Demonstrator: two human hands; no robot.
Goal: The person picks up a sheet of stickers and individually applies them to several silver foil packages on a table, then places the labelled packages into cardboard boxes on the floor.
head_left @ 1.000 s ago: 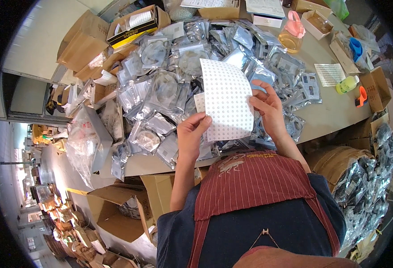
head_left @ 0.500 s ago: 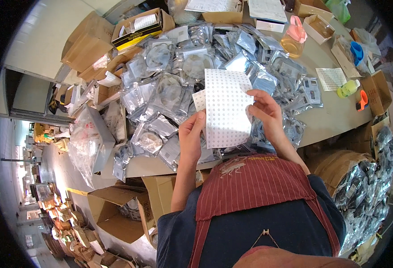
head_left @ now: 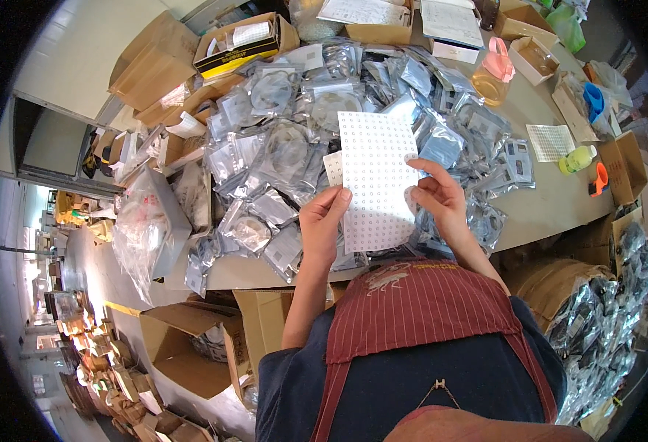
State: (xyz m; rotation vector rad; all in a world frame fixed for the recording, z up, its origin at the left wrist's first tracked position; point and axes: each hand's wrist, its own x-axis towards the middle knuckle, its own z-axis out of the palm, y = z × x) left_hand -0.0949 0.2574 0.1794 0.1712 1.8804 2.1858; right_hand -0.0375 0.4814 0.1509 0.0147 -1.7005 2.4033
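A white sheet of small printed labels (head_left: 379, 184) stands upright in front of me, its surface slightly curved. My left hand (head_left: 325, 214) pinches its left edge, thumb on the front. At the right edge, my right hand (head_left: 440, 195) grips the sheet with its fingertips; forefinger and thumb meet the edge at separate spots. A smaller label piece (head_left: 333, 168) shows behind the sheet, next to my left hand. Beyond lies a heap of clear bags (head_left: 287, 151) with coiled cables and dark flat parts inside. The sheet hides part of this heap.
On the table (head_left: 552, 199) at right are another label sheet (head_left: 550, 142), a yellow-green bottle (head_left: 577, 159), orange scissors handles (head_left: 599, 179) and a pink-lidded jug (head_left: 494, 74). A grey bin (head_left: 171, 225) stands left. An open carton (head_left: 188, 346) sits below the table edge.
The sheet and both hands have moved slightly down in view, and my right thumb and forefinger have shifted lower along its edge. The whole scene has shifted a little with my head.
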